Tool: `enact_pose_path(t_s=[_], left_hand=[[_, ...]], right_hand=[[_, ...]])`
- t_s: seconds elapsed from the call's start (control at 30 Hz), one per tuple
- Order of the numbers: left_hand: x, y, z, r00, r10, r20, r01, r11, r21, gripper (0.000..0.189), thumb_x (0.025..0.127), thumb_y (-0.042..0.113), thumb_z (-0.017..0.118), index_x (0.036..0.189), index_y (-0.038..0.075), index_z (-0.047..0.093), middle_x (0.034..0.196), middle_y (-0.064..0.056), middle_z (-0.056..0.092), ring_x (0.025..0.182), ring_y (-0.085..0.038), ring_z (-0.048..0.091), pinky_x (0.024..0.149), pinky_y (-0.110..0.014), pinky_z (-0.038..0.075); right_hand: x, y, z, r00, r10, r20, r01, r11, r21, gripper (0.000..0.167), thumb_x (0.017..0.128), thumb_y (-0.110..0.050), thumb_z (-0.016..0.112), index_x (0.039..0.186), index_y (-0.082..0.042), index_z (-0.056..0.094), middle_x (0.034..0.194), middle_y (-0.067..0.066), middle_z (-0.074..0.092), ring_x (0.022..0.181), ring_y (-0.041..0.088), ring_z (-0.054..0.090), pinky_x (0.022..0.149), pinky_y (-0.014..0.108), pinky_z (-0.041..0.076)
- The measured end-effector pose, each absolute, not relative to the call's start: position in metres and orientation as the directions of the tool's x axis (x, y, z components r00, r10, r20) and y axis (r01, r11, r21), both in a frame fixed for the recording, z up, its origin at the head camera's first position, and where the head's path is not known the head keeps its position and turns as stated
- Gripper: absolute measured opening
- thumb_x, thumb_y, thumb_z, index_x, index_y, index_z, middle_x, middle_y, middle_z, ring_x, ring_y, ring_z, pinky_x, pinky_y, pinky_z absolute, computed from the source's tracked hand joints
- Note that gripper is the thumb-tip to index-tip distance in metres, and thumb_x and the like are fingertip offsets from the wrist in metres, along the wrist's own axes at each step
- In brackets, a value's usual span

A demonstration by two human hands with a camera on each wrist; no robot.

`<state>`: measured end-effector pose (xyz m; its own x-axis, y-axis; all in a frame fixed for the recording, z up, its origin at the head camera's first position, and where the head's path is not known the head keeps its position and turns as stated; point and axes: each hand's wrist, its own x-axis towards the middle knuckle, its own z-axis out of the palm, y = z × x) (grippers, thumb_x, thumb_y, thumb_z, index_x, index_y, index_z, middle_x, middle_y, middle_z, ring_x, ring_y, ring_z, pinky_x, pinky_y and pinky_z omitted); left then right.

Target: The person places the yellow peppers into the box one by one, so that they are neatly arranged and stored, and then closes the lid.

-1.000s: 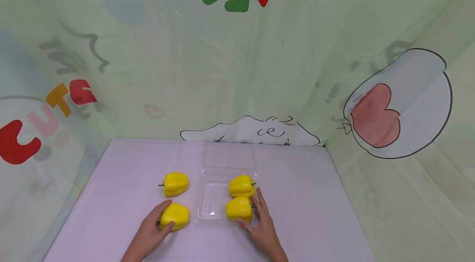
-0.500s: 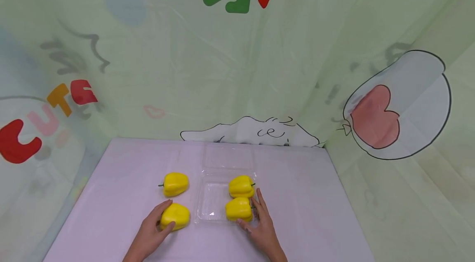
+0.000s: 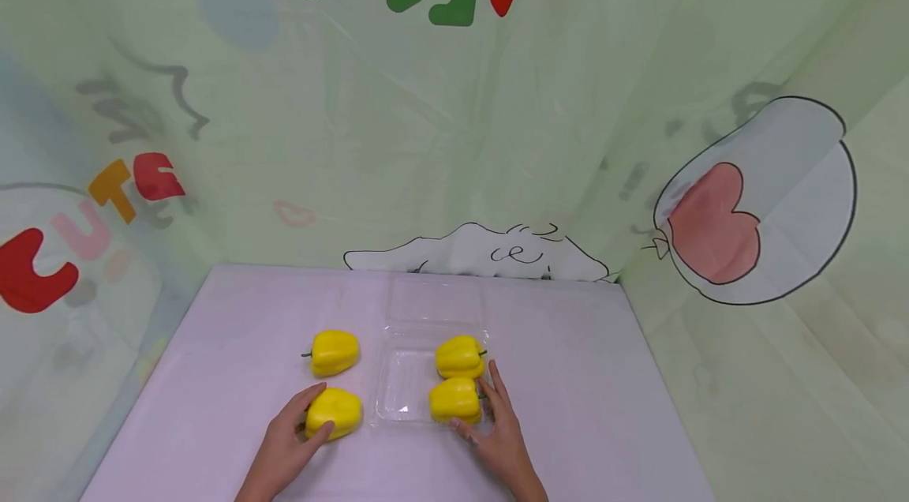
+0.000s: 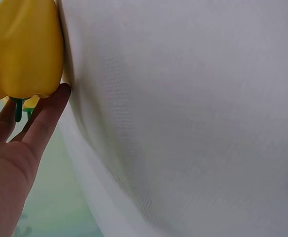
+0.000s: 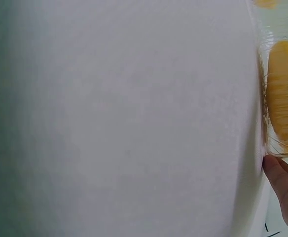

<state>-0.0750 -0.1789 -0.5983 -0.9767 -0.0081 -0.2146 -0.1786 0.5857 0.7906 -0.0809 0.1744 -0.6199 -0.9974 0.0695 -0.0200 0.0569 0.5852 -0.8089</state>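
Several yellow bell peppers lie in the head view, in two pairs. My left hand (image 3: 287,439) spans the front left bell pepper (image 3: 334,413), thumb on its near side and fingers at its far left. In the left wrist view those fingers (image 4: 48,116) touch it beside its green stem. A clear plastic clamshell box (image 3: 405,399) lies with its lid folded back; its right half holds a rear pepper (image 3: 459,357) and a front pepper (image 3: 454,400). My right hand (image 3: 500,439) rests at the box's front right corner, fingers extended along its side, a fingertip against its edge in the right wrist view.
Another yellow bell pepper (image 3: 334,352) lies behind the left one, stem pointing left. The clear lid (image 3: 436,301) lies flat toward the back wall. Printed cloth walls (image 3: 426,131) enclose the white table (image 3: 575,376) at back and sides.
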Motion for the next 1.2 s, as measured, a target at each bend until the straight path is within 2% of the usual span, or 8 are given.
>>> enact_pose_path(t_s=[0.33, 0.6, 0.87, 1.2], left_hand=[[-0.076, -0.171, -0.587, -0.980, -0.051, -0.195, -0.188, 0.579, 0.793, 0.073, 0.095, 0.037, 0.079, 0.157, 0.013, 0.049, 0.161, -0.015, 0.051, 0.140, -0.037, 0.057, 0.104, -0.051, 0.061], [-0.078, -0.158, -0.568, -0.983, -0.073, -0.170, -0.183, 0.542, 0.820, 0.071, 0.097, 0.034, 0.078, 0.159, 0.017, 0.048, 0.161, -0.012, 0.051, 0.137, -0.034, 0.058, 0.106, -0.051, 0.060], [-0.079, -0.136, -0.557, -0.997, -0.026, -0.074, -0.077, 0.495, 0.866, 0.068, 0.092, 0.028, 0.083, 0.154, 0.019, 0.055, 0.156, -0.005, 0.057, 0.132, -0.029, 0.062, 0.101, -0.046, 0.063], [-0.083, -0.116, -0.565, -0.999, 0.024, -0.024, -0.012, 0.434, 0.901, 0.065, 0.091, 0.026, 0.085, 0.150, 0.022, 0.059, 0.155, -0.004, 0.058, 0.131, -0.027, 0.063, 0.097, -0.038, 0.065]], right_hand=[[-0.082, 0.177, -0.620, -0.998, 0.059, -0.021, 0.051, 0.584, -0.810, 0.094, 0.084, -0.050, 0.088, 0.154, -0.001, 0.050, 0.180, 0.010, 0.017, 0.162, 0.041, 0.028, 0.121, 0.056, 0.045], [-0.082, 0.177, -0.619, -0.999, 0.043, -0.032, 0.051, 0.572, -0.818, 0.096, 0.084, -0.049, 0.088, 0.156, 0.000, 0.048, 0.180, 0.010, 0.015, 0.163, 0.041, 0.027, 0.123, 0.056, 0.043], [-0.081, 0.178, -0.619, -0.999, 0.042, -0.029, 0.048, 0.575, -0.817, 0.096, 0.084, -0.051, 0.087, 0.156, -0.001, 0.048, 0.180, 0.009, 0.015, 0.163, 0.041, 0.026, 0.124, 0.056, 0.040], [-0.081, 0.177, -0.620, -0.998, 0.051, -0.047, 0.068, 0.592, -0.803, 0.095, 0.085, -0.051, 0.086, 0.157, -0.002, 0.047, 0.181, 0.007, 0.015, 0.164, 0.040, 0.024, 0.126, 0.057, 0.039]])
